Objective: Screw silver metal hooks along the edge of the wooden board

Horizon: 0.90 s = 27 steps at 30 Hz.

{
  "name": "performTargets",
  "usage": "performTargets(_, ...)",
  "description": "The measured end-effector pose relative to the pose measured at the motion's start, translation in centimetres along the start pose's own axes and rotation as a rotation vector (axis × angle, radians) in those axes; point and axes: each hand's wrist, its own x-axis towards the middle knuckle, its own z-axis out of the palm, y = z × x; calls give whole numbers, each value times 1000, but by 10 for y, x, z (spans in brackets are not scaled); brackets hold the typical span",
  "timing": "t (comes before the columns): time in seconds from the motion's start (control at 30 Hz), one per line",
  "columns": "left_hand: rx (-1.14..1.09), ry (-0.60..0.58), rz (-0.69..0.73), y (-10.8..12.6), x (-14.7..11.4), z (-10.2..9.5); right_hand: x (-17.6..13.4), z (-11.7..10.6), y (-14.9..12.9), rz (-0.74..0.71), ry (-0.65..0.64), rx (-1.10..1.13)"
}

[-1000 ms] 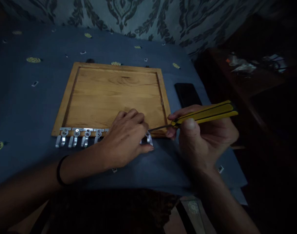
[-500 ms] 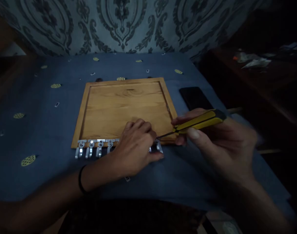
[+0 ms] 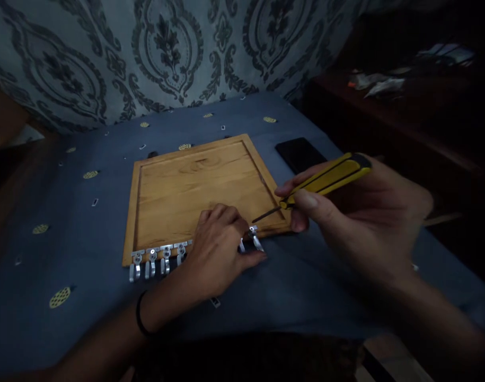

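Observation:
A framed wooden board (image 3: 194, 185) lies on blue cloth, with a row of silver metal hooks (image 3: 152, 255) along its near edge. My left hand (image 3: 218, 254) is closed over that edge near the right end of the row, fingers curled on top and thumb in front, hiding the hooks beneath. Just right of its fingers a hook (image 3: 255, 237) shows, with a small bright spot like a screw head on its plate. My right hand (image 3: 357, 228) grips a yellow and black screwdriver (image 3: 325, 180). Its thin tip points left, close above that hook's plate; whether it touches is unclear.
A black flat object like a phone (image 3: 300, 153) lies right of the board. Patterned grey fabric (image 3: 166, 48) rises behind the blue cloth (image 3: 99, 297). A dark wooden surface at the right bears crumpled plastic (image 3: 381, 85).
The view has turned, so the board looks tilted. The screwdriver's tip has lifted slightly off the rightmost hook, whose plate now shows. Both hands keep their grips.

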Motion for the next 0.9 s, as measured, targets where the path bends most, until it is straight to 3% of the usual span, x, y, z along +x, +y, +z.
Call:
performTargets(0.17, 7, -1, 2, 1, 0, 0, -2, 0, 2, 65, -83, 12)
performTargets(0.9, 20, -46, -19, 1, 1, -2, -7, 1, 6, 126, -118, -40)
